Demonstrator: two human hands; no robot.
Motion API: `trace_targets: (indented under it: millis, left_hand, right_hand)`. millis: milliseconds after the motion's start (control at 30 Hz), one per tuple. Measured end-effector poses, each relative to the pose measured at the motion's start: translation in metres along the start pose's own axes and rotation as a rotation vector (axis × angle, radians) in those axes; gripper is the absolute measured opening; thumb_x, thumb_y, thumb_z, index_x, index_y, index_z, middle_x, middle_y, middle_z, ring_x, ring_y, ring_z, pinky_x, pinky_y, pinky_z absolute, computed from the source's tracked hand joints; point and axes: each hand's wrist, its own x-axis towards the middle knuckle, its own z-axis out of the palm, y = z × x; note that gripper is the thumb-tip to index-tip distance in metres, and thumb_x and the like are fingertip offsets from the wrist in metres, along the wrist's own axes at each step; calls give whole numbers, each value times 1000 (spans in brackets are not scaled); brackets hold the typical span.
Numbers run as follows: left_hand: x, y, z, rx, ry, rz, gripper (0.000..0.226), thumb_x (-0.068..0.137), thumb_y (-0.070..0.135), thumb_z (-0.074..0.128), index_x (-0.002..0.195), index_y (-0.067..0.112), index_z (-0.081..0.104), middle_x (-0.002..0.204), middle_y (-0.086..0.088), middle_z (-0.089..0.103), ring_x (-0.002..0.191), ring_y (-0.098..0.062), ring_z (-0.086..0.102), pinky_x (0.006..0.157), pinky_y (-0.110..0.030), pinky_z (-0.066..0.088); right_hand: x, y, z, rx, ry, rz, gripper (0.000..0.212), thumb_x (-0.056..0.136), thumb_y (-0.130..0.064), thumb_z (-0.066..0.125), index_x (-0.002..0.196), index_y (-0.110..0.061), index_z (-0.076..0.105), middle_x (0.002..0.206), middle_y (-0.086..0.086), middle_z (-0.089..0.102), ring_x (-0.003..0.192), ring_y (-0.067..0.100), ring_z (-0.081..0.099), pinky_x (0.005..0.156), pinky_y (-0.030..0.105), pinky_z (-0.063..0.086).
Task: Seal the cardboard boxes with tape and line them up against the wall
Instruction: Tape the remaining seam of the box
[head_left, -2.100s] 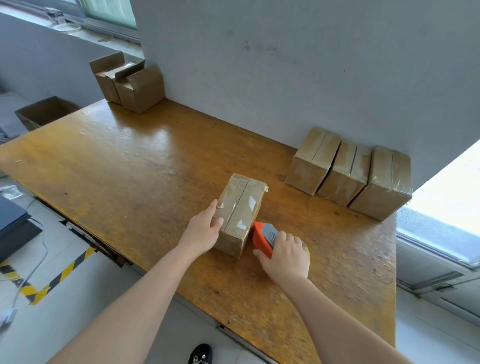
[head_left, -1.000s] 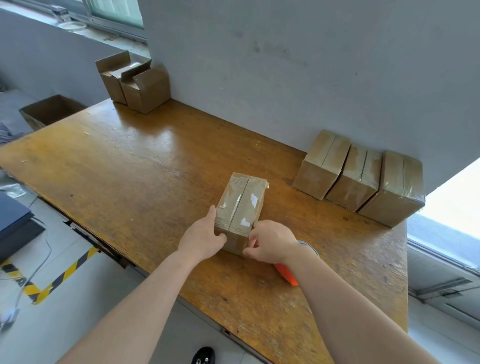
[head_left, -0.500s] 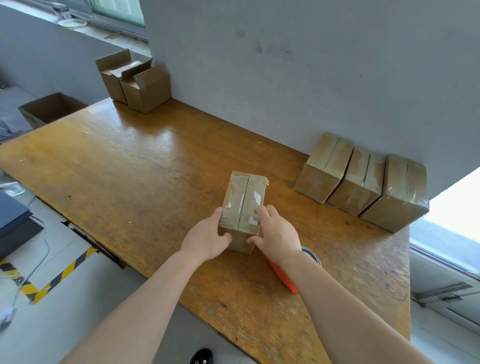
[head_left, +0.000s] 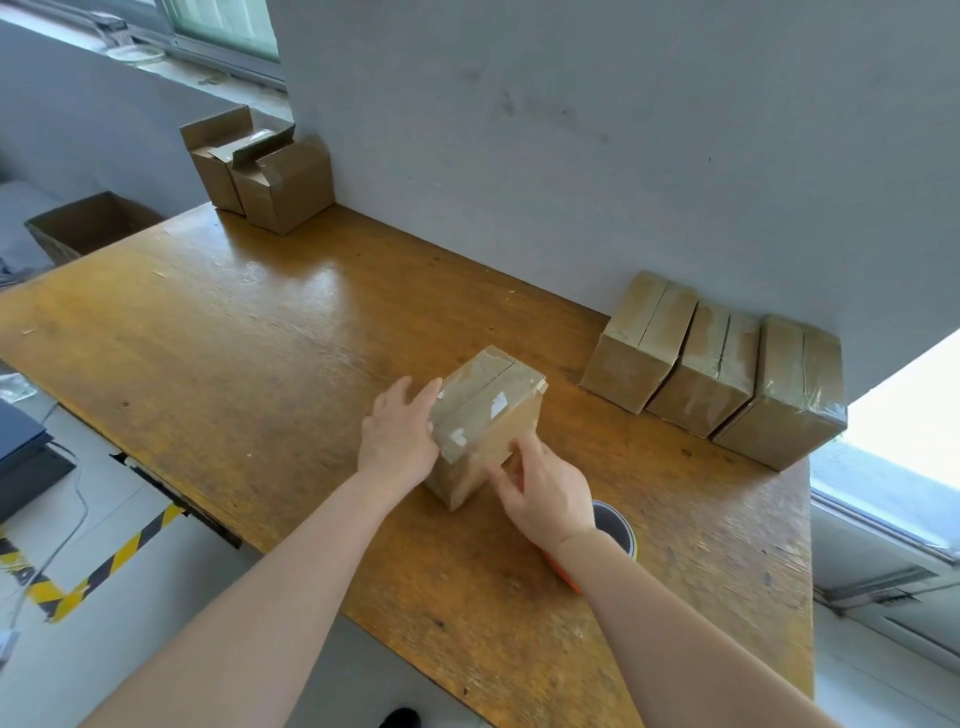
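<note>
At the far left, off the table's edge, an open brown carton (head_left: 88, 223) stands on a lower surface, with yellow-and-black floor tape (head_left: 119, 556) below it. On the wooden table (head_left: 260, 338), in the far left corner beside the grey wall (head_left: 571, 156), two small unsealed boxes (head_left: 280, 187) stand touching each other, flaps up. Toward the middle of the table's near half the left hand (head_left: 397, 436) lies flat against the left side of the taped box (head_left: 488, 415), fingers straight and relaxed, not curled round anything. That box sits on the table turned at an angle, with clear tape along its top seam, well apart from the wall. The right hand (head_left: 545, 488) meets the box's near right face with its fingertips. The hand is blurred, so I cannot tell whether it merely presses the cardboard or nips at the tape there. Just behind its wrist lies a tape dispenser (head_left: 615, 525) — a dark roll with an orange part showing under the forearm — and the hand does not hold it. Further right, three sealed boxes (head_left: 711, 369) stand in a row, side touching side, with their backs to the wall, near the table's right end.
</note>
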Motion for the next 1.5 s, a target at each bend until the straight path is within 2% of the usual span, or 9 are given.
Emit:
trace_targets:
  millis: [167,333,467,767,1000,1167,1333,1433,1500]
  left_hand:
    - [-11,34,19,442,-63,190,80,86,73,41,150,26,28,151,-8,30,139,-30,25,109,-47,28]
    - [-2,15,15,449,-61,292,67,95,14,55,153,24,23,161,-2,18,147,-23,13,117,-45,21]
    - [1,4,5,405,-37,279,70,86,2,54,149,26,34,160,-2,19,147,-21,14,119,-42,16]
    - [-15,37,36,449,-110,276,62,97,58,35,152,34,17,163,-2,7,146,-28,11,113,-52,20]
    - [-18,10,10,378,7,515,57,91,-4,53,143,14,41,152,-6,39,139,-24,36,109,-40,33]
    - [-13,-11,1,377,-52,566,60,89,-11,48,144,13,44,152,-2,40,141,-21,35,112,-38,36]
    - [-17,1,7,211,119,343,27,94,21,46,118,19,58,134,-2,55,119,-18,50,88,-31,41]
    - [-25,25,22,301,-85,158,74,88,70,36,148,28,29,157,-5,20,145,-27,17,110,-50,28]
    - [-26,26,29,269,-204,152,80,88,67,45,153,29,19,163,-3,4,150,-27,-2,116,-56,18]
  right_hand:
    - [-12,23,-9,-351,-240,298,60,83,-80,42,80,-21,53,76,-6,57,70,16,57,55,26,41]
    - [-18,34,-9,-446,-452,472,65,70,-85,56,70,-19,49,69,-7,55,69,14,60,55,23,44]
    - [-19,38,-10,-328,-413,557,54,76,-73,64,84,-21,52,72,-8,53,72,14,58,54,24,43]
    - [-28,54,-17,-29,-120,677,36,91,-49,48,104,-16,58,89,-3,59,85,21,60,67,31,45]
    - [-37,49,-33,232,106,749,39,66,-54,40,76,-21,59,72,-4,62,66,16,59,60,30,52]
    - [-44,42,-35,413,177,733,46,79,-68,53,74,-23,62,72,-1,67,63,23,68,56,45,61]
    - [-37,32,-44,463,146,590,76,74,-83,48,69,-9,64,68,4,67,55,17,62,42,32,50]
    - [-35,24,-43,503,122,533,94,62,-94,43,71,-3,65,67,7,68,57,23,62,52,38,51]
    - [-34,23,-44,539,105,509,98,55,-95,42,73,-3,67,64,6,66,58,25,62,57,39,53]
